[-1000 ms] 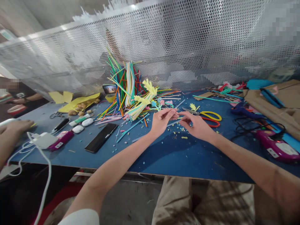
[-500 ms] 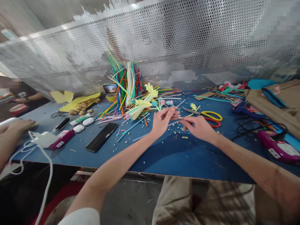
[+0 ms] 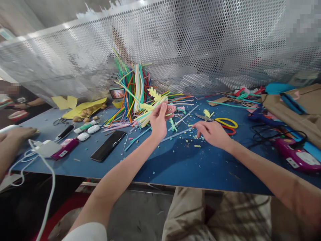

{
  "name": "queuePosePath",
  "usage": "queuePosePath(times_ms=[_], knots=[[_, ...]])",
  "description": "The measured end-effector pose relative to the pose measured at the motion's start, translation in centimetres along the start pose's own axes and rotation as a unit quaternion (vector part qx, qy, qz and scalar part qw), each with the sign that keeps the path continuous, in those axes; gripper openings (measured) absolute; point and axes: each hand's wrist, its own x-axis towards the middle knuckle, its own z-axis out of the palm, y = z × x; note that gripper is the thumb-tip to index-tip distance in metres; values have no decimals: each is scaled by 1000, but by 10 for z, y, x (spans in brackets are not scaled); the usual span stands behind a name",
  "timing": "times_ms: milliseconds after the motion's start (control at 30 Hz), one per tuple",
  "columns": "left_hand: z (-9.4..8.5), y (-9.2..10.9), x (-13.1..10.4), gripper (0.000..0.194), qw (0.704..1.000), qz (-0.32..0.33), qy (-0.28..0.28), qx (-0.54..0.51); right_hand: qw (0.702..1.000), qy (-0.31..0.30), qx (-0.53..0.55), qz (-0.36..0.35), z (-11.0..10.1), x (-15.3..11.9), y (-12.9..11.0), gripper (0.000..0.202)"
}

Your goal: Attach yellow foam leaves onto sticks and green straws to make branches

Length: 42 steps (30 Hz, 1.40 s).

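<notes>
Here the left hand (image 3: 158,121) hangs before the pale stems (image 3: 143,119), what its grip holds unclear, while rightward a clear stick (image 3: 175,135) lies on the bench (image 3: 185,167), slanting away toward the nearer right hand (image 3: 213,134), whose curled fingers hide whether that grip holds anything.

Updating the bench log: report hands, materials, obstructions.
Left hand in front of pipe-cleaner bundle, grip unclear. Right hand beside scissors, hold unclear. Clippings scattered on tabletop near right hand.

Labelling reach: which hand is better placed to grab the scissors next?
Probably the right hand: it is right beside the scissors. The left hand is farther off, by the pale stem bundle.
</notes>
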Motion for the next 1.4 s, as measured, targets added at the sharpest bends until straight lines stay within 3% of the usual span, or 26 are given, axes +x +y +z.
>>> queuePosePath(times_ms=[100, 167, 233, 300, 367, 467, 567, 700, 833, 1100, 1267, 1400], knots=[[-3, 7, 4, 37, 1000, 5, 5, -12, 997, 56, -17, 57, -8, 5, 13, 41], [-3, 9, 4, 38, 1000, -8, 1, -7, 993, 73, -53, 80, -10, 8, 24, 31], [-3, 7, 1, 38, 1000, -28, -10, 5, 994, 62, -74, 50, -8, 11, 33, 26], [-1, 5, -3, 38, 998, -49, -24, 17, 996, 29, -86, -25, 0, 12, 40, 31], [0, 2, -6, 39, 997, -67, -38, 24, 990, -21, -100, -93, 10, 13, 42, 41], [0, -2, -8, 39, 994, -98, -50, 24, 977, -96, -130, -137, 25, 13, 42, 47], [0, -7, -9, 37, 986, -152, -63, 20, 968, -127, -164, -142, 32, 13, 41, 45], [2, -12, -13, 37, 973, -206, -100, 34, 966, -116, -179, -144, 31, 15, 40, 38], [5, -11, -20, 40, 972, -190, -129, 54, 965, -103, -193, -142, 28, 16, 38, 33], [6, -9, -24, 44, 973, -178, -126, 70, 964, -106, -205, -132, 27, 18, 41, 28], [7, -10, -24, 44, 975, -175, -122, 69, 961, -27, -263, -77, 25, 20, 45, 25], [5, -11, -20, 41, 977, -178, -106, 50, 959, 77, -268, -42, 5, 23, 43, 24]])
